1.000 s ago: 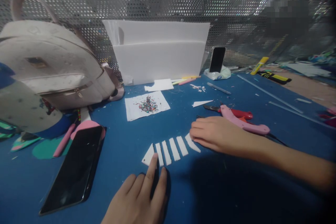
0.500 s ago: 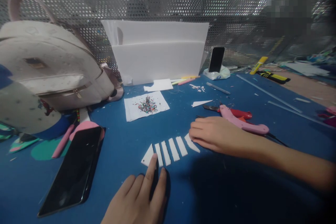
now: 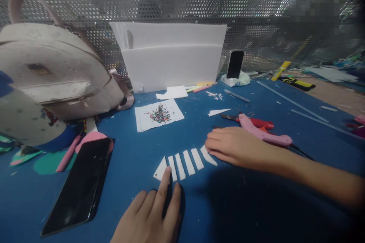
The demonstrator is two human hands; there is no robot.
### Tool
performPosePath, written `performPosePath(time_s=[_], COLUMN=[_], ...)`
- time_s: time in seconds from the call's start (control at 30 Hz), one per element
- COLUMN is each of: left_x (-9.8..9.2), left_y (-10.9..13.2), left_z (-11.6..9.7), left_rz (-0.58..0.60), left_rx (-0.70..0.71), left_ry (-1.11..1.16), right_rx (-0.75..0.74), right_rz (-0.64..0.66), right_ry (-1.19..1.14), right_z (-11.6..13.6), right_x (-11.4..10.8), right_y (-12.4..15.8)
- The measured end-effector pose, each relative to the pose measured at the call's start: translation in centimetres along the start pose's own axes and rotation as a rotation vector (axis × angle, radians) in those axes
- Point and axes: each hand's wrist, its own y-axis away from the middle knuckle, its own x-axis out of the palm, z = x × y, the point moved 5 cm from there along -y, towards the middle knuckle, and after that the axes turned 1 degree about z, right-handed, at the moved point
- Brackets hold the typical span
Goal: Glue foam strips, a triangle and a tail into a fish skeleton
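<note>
Cut white foam pieces lie in a row on the blue table: a pointed one with a dark dot point(image 3: 161, 170) at the left, several narrow strips point(image 3: 188, 162) between, and a curved end piece point(image 3: 210, 157) at the right. My left hand point(image 3: 152, 210) has its index finger and thumb stretched out. That index fingertip rests at the right edge of the pointed piece, by the first strip. With fingers together and bent, my right hand point(image 3: 229, 144) has its tips on the upper end of the curved piece. Its thumb is hidden.
Behind the right wrist lie a pink glue gun point(image 3: 261, 133) and red-handled pliers point(image 3: 262, 123). Colourful shavings point(image 3: 161, 114) sit on a white sheet point(image 3: 141, 119). A phone point(image 3: 80, 186), a backpack point(image 3: 62, 64), a propped phone point(image 3: 235, 64) and white boards point(image 3: 173, 60) stand around.
</note>
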Motion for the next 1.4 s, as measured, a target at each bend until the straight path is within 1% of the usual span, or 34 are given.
performPosePath(time_s=[0.3,0.43,0.6,0.8,0.97,1.13,1.4], left_x=[-0.69,-0.49,-0.02,-0.21,-0.14,-0.16,-0.05], left_y=[-0.15,-0.16,-0.05,-0.03,-0.07,-0.07,0.01], left_z=[-0.28,-0.05,-0.04,-0.01,0.01,0.03,0.00], left_rz=[-0.027,-0.024,0.014,-0.011,0.008,-0.013,0.002], left_rx=[0.050,0.018,0.013,0.006,0.007,-0.002,0.012], left_ry=[-0.009,-0.009,-0.023,-0.016,-0.012,-0.001,-0.019], right_rx=[0.014,0.024,0.028,0.024,0.025,0.037,0.043], right_rz=[-0.019,-0.015,-0.011,-0.025,-0.012,0.005,0.010], right_ry=[-0.017,-0.019,-0.020,-0.017,-0.020,-0.019,-0.033], right_z=[-0.04,-0.04,-0.06,-0.11,0.01,-0.04,-0.07], right_x=[0.10,0.14,0.12,0.01,-0.14,0.05,0.05], right_y=[-0.01,0.01,0.04,0.18,0.17,0.13,0.18])
